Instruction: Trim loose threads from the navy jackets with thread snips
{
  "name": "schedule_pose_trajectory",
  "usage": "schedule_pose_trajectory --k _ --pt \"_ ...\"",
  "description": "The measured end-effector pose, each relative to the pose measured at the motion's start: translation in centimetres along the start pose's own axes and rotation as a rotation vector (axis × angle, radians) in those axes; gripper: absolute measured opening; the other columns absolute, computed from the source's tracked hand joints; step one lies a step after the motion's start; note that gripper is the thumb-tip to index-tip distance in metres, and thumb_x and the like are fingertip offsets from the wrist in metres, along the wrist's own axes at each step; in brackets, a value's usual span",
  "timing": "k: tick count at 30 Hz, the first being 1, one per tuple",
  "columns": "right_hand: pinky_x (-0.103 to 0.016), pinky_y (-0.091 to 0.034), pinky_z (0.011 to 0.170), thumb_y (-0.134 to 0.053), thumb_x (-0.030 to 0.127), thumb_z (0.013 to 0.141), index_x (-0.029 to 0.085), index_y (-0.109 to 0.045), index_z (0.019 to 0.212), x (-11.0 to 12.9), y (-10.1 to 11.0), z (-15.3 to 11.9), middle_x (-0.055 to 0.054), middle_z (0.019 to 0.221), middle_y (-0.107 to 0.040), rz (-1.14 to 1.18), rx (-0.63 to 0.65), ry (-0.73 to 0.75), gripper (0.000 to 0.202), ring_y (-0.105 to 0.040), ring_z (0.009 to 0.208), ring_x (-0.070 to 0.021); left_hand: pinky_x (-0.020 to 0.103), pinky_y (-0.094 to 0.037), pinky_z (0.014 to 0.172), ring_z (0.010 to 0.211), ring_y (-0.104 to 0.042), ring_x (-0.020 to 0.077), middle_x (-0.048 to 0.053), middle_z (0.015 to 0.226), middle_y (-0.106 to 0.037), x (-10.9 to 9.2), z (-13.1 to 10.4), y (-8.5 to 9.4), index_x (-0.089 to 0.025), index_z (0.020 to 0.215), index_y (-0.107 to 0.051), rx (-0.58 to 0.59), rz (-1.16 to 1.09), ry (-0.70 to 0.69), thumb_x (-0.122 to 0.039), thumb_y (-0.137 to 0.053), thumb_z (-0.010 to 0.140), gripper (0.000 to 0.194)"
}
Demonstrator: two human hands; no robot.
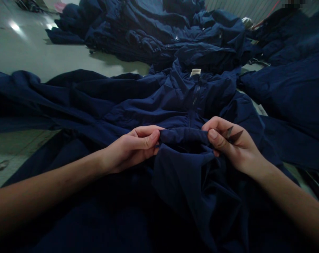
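Holding a folded band (184, 135) of dark blue cloth stretched between both hands, a little right of the middle of the frame, with a dark opening just below and loose folds dropping toward the lower right. Too dark there to tell cuff from hem. Pinched at the left end between thumb and curled fingers of the left hand (133, 147), closed right down onto the cloth; pinched likewise at the right end by the right hand (234, 146), thumb pressed on the near side. Also tucked inside the right hand, two pointed metal blades (236, 136), jutting up past the palm and apart from the band. Spread out just above the hands, across the middle of the frame, a dark blue jacket (148, 109), with a white label (195, 72) at the collar and a short stretch of zip (196, 95) running down toward the band. Reaching out to the left edge, more wrinkled blue cloth (38, 95). Heaped at the top centre, a big pile of blue clothes (161, 28); bunched along the right side, another blue garment (288, 84). Showing at the upper left, a pale, shiny surface (22, 52).
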State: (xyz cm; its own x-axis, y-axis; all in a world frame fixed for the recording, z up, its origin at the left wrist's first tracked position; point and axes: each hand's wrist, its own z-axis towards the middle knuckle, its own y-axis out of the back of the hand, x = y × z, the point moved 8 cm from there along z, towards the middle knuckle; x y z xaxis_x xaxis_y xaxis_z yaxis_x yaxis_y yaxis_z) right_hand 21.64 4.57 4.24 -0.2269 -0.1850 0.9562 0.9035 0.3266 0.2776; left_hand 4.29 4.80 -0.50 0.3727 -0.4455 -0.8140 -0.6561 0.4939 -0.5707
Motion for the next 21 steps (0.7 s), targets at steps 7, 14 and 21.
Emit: schedule_pose_trajectory --k 7,14,21 --pt "-0.019 -0.037 0.047 -0.069 0.064 0.097 0.017 -0.064 0.093 0.3 -0.8 0.0 0.002 0.069 -0.057 0.021 -0.001 0.019 0.048 -0.046 0.054 -0.0075 0.015 -0.047 0.055 0.058 -0.054 0.0076 -0.002 0.065 -0.06 0.5 0.0 0.2 -0.014 0.069 -0.067 -0.027 -0.024 0.108 -0.032 -0.095 0.074 0.034" --pt "-0.018 -0.024 0.04 -0.076 0.061 0.092 0.02 -0.062 0.093 0.0 -1.8 -1.0 0.007 0.055 -0.048 0.286 -0.007 -0.15 0.044 -0.035 0.043 -0.0054 0.017 -0.036 0.053 0.062 -0.045 0.0089 -0.003 0.07 -0.051 0.8 -0.7 -1.1 -0.015 0.078 -0.061 0.142 0.314 0.125 -0.046 -0.083 0.088 0.039" --pt "-0.018 -0.016 0.035 -0.078 0.064 0.089 0.02 -0.057 0.087 -0.2 -2.8 -1.2 0.009 0.057 -0.039 0.322 0.132 -0.238 0.049 -0.025 0.041 -0.0038 0.022 -0.045 0.066 0.073 -0.057 0.0139 0.0 0.079 -0.062 0.4 -0.8 -1.2 -0.015 0.079 -0.067 0.218 0.482 0.041 -0.044 -0.086 0.085 0.035"
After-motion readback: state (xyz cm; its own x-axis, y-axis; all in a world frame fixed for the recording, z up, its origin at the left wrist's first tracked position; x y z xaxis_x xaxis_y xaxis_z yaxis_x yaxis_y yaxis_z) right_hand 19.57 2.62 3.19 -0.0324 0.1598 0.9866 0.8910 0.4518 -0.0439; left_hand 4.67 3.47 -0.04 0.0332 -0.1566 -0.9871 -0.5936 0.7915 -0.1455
